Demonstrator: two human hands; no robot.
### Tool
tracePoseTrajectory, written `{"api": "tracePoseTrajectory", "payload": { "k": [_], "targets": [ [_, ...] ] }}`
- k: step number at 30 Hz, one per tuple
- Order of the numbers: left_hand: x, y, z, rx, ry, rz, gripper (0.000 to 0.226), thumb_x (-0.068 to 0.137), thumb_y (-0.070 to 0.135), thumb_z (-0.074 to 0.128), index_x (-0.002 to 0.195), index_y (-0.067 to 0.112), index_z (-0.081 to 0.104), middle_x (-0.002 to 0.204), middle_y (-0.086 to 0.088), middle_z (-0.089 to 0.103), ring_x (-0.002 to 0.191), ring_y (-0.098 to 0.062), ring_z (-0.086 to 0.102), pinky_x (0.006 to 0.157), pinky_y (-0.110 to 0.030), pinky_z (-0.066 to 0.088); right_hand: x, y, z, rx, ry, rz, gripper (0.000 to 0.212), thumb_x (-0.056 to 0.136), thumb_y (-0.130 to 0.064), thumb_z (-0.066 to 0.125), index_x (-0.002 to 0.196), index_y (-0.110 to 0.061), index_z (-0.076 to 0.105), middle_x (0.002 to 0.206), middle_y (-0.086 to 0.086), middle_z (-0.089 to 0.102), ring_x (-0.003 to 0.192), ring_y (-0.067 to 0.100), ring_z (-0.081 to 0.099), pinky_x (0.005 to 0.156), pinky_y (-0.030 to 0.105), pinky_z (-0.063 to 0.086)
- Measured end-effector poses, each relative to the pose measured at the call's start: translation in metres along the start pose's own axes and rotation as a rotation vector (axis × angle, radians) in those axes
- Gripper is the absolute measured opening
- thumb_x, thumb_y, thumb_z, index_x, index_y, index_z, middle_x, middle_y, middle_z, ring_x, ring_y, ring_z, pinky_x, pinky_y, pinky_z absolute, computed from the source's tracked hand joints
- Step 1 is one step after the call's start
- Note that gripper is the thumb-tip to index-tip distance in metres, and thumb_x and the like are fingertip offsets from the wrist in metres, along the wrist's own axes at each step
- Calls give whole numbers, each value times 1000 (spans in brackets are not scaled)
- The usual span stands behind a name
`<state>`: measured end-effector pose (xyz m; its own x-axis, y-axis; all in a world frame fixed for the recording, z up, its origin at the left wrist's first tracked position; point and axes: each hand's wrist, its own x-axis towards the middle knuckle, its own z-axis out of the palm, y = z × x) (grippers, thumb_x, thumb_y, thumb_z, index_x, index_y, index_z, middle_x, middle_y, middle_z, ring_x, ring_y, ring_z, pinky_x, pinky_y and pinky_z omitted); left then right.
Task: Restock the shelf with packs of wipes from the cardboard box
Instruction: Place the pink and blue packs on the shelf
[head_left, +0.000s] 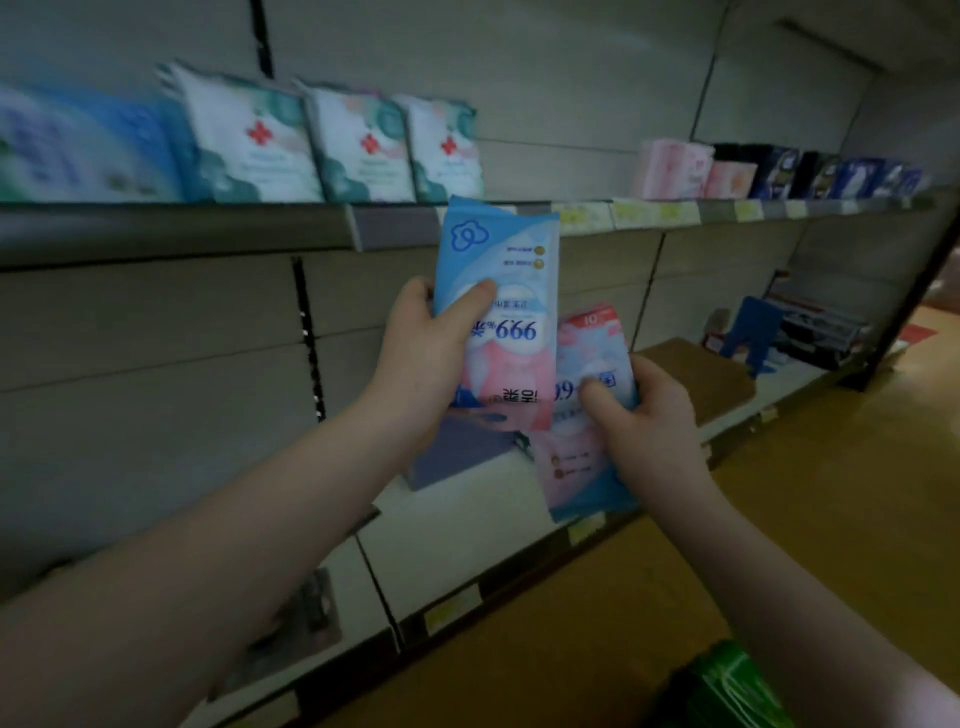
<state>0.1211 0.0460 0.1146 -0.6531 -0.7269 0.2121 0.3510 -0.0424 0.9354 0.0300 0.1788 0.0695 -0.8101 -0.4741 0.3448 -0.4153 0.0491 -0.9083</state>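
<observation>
Head view, only one we get: left hand (421, 358) is wrapped around a blue-and-pink pack of wipes (498, 312), thumb across the front, other fingers behind it, pack upright with its print upside down, top edge overlapping the front lip of the upper shelf (208, 228). Right hand (649, 421) grips a second pack (592, 410) of the same design, thumb on front, fingers curled behind; it sits lower and just beside the first, nearly touching. Both are in the air, neither resting on a shelf yet. Upper shelf carries white-and-teal packs with a red cross (249, 140) on the left, pink and dark items far right, bare gap between. Lower shelf (467, 525) under the hands looks mostly bare. Cardboard box we can't pick out for sure. We judge this as the carry-to-shelf step. Next move calls for choosing a level, standing both packs side by side, front out, probably flipping them, then letting go
</observation>
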Motion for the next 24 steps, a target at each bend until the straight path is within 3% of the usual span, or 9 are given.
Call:
{"api": "tracePoseTrajectory", "payload": {
  "k": [4,8,14,19,24],
  "targets": [
    [11,44,-31,4,15,83,27,90,17,60,110,4,48,97,-8,67,61,-7,67,52,-21,53,14,-40,36,104,-17,-47,12,88,-14,56,81,-23,59,72,-5,68,60,2,67,51,16,54],
    [10,86,-53,-68,-2,116,26,90,14,59,110,3,48,93,-7,68,63,-11,69,55,-25,56,19,-78,65,173,25,-87,11,86,-12,57,81,-21,59,77,0,70,70,14,71,65,35,60],
    [6,156,-102,-47,36,216,27,88,14,61,111,4,52,90,-8,70,66,-15,69,62,-32,58,23,-145,111,240,16,-221,14,87,-10,57,79,-22,60,87,6,70,85,28,69,74,45,57],
    [-7,229,-200,119,179,375,20,85,11,61,104,8,55,87,-7,68,68,-18,67,67,-34,57,24,-202,175,394,-103,-298,12,85,-5,62,87,-17,61,66,-12,70,60,1,66,54,17,53],
    [-31,281,-308,362,341,526,14,86,9,62,86,15,49,87,-8,66,59,-10,66,54,-24,55,15,-258,256,461,-214,-379,34,70,-2,66,103,-2,58,82,-2,65,59,-3,63,54,13,52]
  ]
}}
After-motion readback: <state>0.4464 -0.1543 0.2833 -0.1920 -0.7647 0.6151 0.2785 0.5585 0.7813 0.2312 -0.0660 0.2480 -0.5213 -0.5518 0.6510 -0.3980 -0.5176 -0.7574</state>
